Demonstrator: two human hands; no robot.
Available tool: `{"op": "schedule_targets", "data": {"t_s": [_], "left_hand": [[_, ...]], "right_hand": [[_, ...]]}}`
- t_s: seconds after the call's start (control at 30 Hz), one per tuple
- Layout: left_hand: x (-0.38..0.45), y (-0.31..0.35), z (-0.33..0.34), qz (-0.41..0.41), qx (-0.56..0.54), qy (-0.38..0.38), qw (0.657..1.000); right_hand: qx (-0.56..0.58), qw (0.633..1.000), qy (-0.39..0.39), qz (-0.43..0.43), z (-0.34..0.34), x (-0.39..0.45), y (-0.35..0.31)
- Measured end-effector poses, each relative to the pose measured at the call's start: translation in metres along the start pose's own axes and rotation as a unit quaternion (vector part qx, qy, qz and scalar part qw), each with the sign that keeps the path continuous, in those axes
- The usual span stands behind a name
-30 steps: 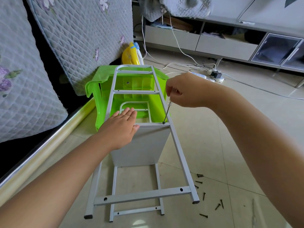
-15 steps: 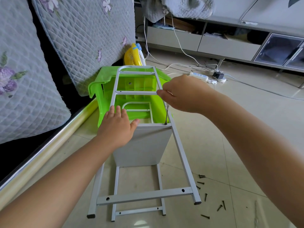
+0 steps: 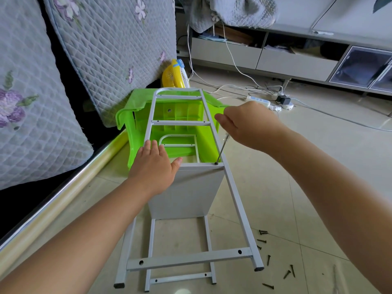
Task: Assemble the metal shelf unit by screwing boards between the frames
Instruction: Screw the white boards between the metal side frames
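The white board (image 3: pixel 186 194) stood on edge on the tiled floor between two white metal frames (image 3: pixel 237 200), whose far ends rested against a green plastic stool (image 3: pixel 135 115). The left hand (image 3: pixel 152 168) pressed flat, fingers straight, on the board's top edge. The right hand (image 3: pixel 250 126) gripped a screwdriver (image 3: pixel 221 149), its tip on a screw (image 3: pixel 216 163) in the upper frame's crossbar. Loose black screws (image 3: pixel 273 262) lay just beside the frames' near feet.

I see a pale glossy tiled floor (image 3: pixel 318 166) in daylight. Grey quilted floral mattresses (image 3: pixel 110 45) lean at left; a low grey cabinet (image 3: pixel 297 60) spans the back.
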State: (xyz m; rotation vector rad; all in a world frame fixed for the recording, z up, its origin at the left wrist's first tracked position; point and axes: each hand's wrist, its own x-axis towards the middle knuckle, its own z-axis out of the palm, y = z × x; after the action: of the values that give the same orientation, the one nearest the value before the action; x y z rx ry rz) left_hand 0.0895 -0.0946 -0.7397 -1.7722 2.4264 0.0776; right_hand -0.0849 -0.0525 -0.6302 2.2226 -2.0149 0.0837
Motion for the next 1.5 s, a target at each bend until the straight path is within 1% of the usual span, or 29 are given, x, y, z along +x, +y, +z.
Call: {"op": "schedule_targets", "data": {"t_s": [0.07,0.17,0.23,0.3,0.43,0.53,0.7,0.77,0.83,0.93,1.07,1.23,1.3,1.37,1.5], "left_hand": [[0.000,0.000,0.000,-0.001,0.000,-0.001,1.000],[0.000,0.001,0.000,-0.004,-0.001,-0.005,1.000],[0.001,0.001,0.000,-0.006,-0.001,-0.006,1.000],[0.001,0.001,-0.001,-0.005,-0.003,-0.007,1.000],[0.001,0.001,-0.001,-0.004,0.004,-0.007,1.000],[0.002,0.001,-0.001,-0.004,0.007,-0.007,1.000],[0.002,0.001,-0.002,-0.004,0.004,-0.012,1.000],[0.002,0.001,-0.002,-0.005,0.001,-0.011,1.000],[0.002,0.001,-0.002,-0.003,0.001,-0.010,1.000],[0.004,0.001,-0.002,-0.002,0.006,-0.006,1.000],[0.004,0.005,-0.002,0.003,0.013,-0.001,1.000],[0.003,0.001,-0.001,0.002,0.005,0.001,1.000],[0.002,-0.001,-0.001,0.001,0.002,-0.003,1.000],[0.002,0.000,-0.001,0.003,0.002,-0.001,1.000],[0.004,0.001,0.000,0.006,0.004,0.006,1.000]], "right_hand": [[0.055,0.998,-0.030,-0.018,-0.003,-0.003,0.003],[0.077,0.994,-0.071,-0.033,-0.011,-0.007,0.003],[0.056,0.994,-0.081,-0.041,-0.014,-0.007,0.001],[0.003,0.995,-0.085,-0.054,-0.017,-0.006,0.001],[-0.081,0.994,-0.078,-0.004,-0.014,0.001,-0.002],[-0.087,0.993,-0.078,0.010,-0.012,0.001,-0.005],[-0.039,0.984,-0.140,-0.103,-0.020,-0.004,-0.007],[-0.030,0.983,-0.135,-0.119,-0.023,-0.002,-0.006],[-0.033,0.986,-0.118,-0.113,-0.026,0.002,-0.003],[-0.040,0.990,-0.110,-0.082,-0.027,0.005,0.003],[-0.054,0.990,-0.122,-0.053,-0.025,0.011,0.002],[-0.103,0.989,-0.110,-0.008,-0.020,0.017,0.000],[-0.111,0.986,-0.120,-0.019,-0.019,0.012,0.000],[-0.088,0.985,-0.140,-0.048,-0.020,0.004,0.000],[-0.064,0.981,-0.153,-0.096,-0.022,0.000,-0.008]]}}
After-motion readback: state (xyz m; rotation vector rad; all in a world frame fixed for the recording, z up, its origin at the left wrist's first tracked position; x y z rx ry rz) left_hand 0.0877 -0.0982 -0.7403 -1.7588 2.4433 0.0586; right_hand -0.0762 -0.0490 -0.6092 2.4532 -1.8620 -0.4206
